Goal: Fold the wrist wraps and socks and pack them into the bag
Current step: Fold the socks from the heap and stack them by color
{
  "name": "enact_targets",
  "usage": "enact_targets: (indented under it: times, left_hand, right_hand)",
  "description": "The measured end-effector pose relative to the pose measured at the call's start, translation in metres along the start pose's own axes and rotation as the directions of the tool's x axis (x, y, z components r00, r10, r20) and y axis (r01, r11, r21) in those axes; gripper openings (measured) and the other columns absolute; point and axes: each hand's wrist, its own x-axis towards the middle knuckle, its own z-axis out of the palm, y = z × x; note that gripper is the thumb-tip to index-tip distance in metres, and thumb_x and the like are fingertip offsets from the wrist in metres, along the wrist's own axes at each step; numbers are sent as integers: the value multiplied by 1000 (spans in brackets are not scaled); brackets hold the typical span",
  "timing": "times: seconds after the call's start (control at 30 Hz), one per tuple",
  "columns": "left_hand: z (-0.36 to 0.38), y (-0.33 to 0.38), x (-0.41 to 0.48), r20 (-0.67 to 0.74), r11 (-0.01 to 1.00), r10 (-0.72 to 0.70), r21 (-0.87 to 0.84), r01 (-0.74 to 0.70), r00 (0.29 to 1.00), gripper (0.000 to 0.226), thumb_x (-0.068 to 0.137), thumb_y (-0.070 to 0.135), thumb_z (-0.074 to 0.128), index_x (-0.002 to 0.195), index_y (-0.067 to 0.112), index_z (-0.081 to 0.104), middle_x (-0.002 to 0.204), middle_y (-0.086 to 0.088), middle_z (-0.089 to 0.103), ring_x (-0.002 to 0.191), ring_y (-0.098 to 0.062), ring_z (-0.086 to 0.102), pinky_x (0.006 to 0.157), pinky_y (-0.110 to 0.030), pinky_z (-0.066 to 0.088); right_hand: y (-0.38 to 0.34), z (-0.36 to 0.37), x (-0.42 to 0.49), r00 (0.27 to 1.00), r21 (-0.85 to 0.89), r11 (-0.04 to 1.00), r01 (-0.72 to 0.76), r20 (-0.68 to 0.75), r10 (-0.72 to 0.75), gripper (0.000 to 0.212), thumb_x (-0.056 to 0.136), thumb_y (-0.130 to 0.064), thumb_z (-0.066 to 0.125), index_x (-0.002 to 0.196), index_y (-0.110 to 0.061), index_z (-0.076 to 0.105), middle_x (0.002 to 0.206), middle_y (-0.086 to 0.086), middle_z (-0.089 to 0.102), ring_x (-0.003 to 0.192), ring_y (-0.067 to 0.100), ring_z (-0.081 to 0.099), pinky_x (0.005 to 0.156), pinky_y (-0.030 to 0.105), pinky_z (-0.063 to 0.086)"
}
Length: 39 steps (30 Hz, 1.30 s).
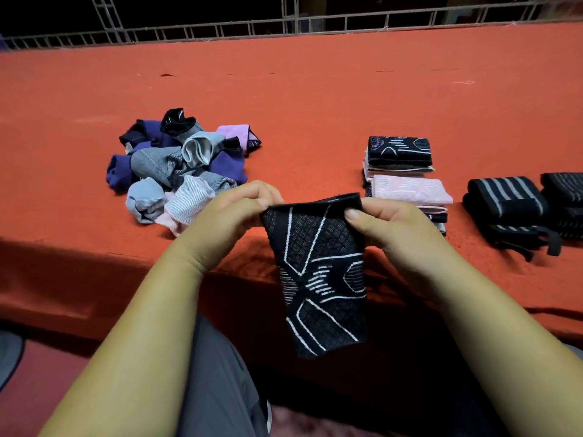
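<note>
A black knit wrap with white line patterns (318, 279) hangs unfolded in front of me, over the near edge of the orange-red surface. My left hand (233, 212) pinches its top left corner, and my right hand (388, 222) pinches its top right corner. A loose heap of socks (176, 165) in purple, grey, pale blue, pink and black lies to the left. Two stacks of folded patterned wraps, one topped black (399, 151) and one topped pink (410, 189), stand to the right. No bag is in view.
Rolled black wraps with grey stripes (508, 206) lie at the far right, with another black striped roll (564, 197) beside them. The orange-red cloth-covered surface (315, 89) stretches back to a white metal railing (284, 23). My grey-trousered lap (214, 389) is below.
</note>
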Motion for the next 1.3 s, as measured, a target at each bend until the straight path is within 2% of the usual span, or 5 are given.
enact_targets:
  times: [0.5,0.7,0.83,1.0,1.3]
  left_hand:
    - [30,-1,6,-273,968,-156,-232,93,949,18,102,3,61,120,7,61,80,1,76,65,-2,69,59,-16,54]
    - [27,-13,3,-121,951,-297,-122,283,947,32,87,20,84,114,5,75,114,-25,69,107,-35,65,111,-67,42]
    - [30,-10,5,-188,952,-264,-208,225,946,24,95,8,75,118,5,73,109,-23,75,101,-34,70,104,-57,50]
    - [27,-13,2,-93,949,-300,-131,287,949,29,96,0,70,125,0,65,119,-20,76,110,-32,74,95,-43,62]
    - [20,-15,4,-140,927,-341,-213,308,929,24,98,-2,66,118,10,72,109,-17,75,97,-27,72,87,-37,63]
  right_hand:
    - [-1,7,-1,986,-84,997,0,-165,-14,18,105,-30,67,101,-19,82,96,-2,82,86,12,73,88,42,56]
    - [0,4,1,991,1,999,-32,-129,32,33,103,-47,67,118,-19,77,112,8,81,104,28,77,100,55,59]
    - [3,3,3,995,-163,981,-103,-30,100,18,96,-41,77,100,-23,80,92,6,81,69,16,67,71,42,54]
    - [10,5,5,993,-137,985,-101,-80,91,29,89,-40,76,111,-23,79,105,5,82,98,36,78,89,64,61]
    - [11,0,6,995,-158,983,-94,-49,87,15,99,-19,71,111,-28,74,97,18,78,74,29,65,72,57,57]
